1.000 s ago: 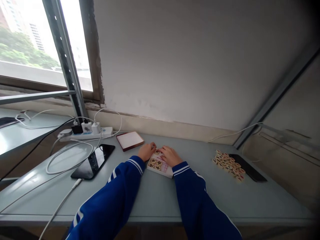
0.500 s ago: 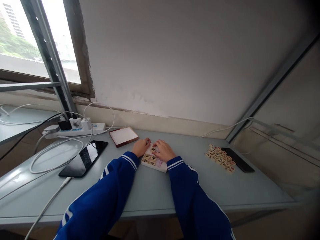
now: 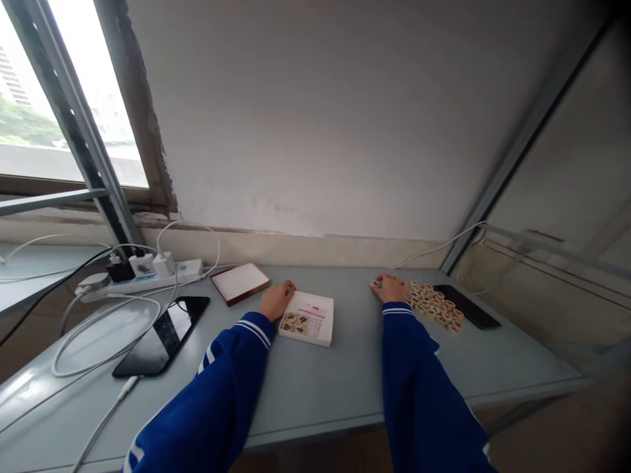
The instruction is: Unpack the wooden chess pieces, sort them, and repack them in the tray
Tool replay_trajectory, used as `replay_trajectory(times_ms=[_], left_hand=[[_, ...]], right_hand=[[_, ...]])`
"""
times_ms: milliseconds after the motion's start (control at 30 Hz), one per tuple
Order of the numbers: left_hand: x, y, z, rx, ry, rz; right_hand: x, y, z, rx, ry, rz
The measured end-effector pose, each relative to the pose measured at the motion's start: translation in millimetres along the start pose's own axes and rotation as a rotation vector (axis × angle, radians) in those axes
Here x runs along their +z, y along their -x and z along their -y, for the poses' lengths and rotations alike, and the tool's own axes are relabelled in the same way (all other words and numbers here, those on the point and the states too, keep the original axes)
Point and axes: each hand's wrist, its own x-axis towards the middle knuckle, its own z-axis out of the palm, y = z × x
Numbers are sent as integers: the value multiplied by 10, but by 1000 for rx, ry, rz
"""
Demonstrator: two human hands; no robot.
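Desk [image 3: 355,322] space between box [image 3: 315,341] and right hand [image 3: 393,289], fingertip grip on one piece [image 3: 375,283], left hand [image 3: 277,301] at box edge, grip unclear.

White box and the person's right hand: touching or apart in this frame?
Apart. The head view shows it plainly: a bare stretch of grey table lies between the white box and the right hand.
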Motion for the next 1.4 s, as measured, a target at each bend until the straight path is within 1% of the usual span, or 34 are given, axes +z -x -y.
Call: replay_trajectory(times_ms=[67, 100, 167, 200, 333, 367, 467, 533, 600, 667, 700, 800, 867, 900, 967, 1000, 1033, 1100, 1200, 1300, 1400], left_hand=[[-1, -1, 0, 1, 0, 3], [-1, 0, -1, 3, -1, 4], [-4, 3, -3, 8, -1, 1], [-6, 5, -5, 11, -1, 0], [-29, 14, -21, 10, -11, 2], [-39, 18, -28, 9, -14, 6], [-64, 29, -46, 10, -15, 14], [-64, 31, -43, 18, -11, 11], [-47, 24, -27, 24, -11, 3], [-22, 13, -5, 29, -16, -7], [-12, 8, 2, 28, -18, -10], [-6, 9, 3, 21, -14, -15], [-20, 18, -13, 9, -5, -1], [-27, 23, -22, 0, -1, 6], [-38, 32, -39, -15, -5, 13], [-41, 36, -45, -17, -11, 9], [-41, 39, -50, -15, -18, 4], [-40, 44, -56, -5, -25, -1], [-38, 48, -60, -9, -17, 3], [-41, 51, -66, -16, 0, 6], [-43, 52, -72, -31, 11, 11]], right_hand=[[12, 5, -254, 102, 42, -50], [12, 14, -341, 142, 62, -73], [14, 24, -425, 175, 90, -102], [23, 21, -426, 156, 95, -101], [116, -23, -319, -22, 85, -30], [141, -28, -304, -40, 84, -14], [171, -15, -356, 6, 86, 3], [136, -3, -427, 52, 77, -8], [62, -8, -442, 51, 50, -28], [-36, -25, -336, -25, -2, -33], [-88, -29, -228, -90, -38, -21], [-240, 36, 263, -327, -158, 59], [-330, 177, 635, -527, -288, 176], [-368, 273, 804, -642, -374, 263], [-420, 487, 1073, -840, -470, 408], [-431, 590, 1168, -911, -472, 447], [-431, 679, 1235, -956, -443, 455], [-402, 798, 1302, -995, -380, 427], [-329, 815, 1290, -990, -384, 411], [-299, 737, 1242, -970, -451, 488], [-330, 711, 1235, -967, -560, 580]])
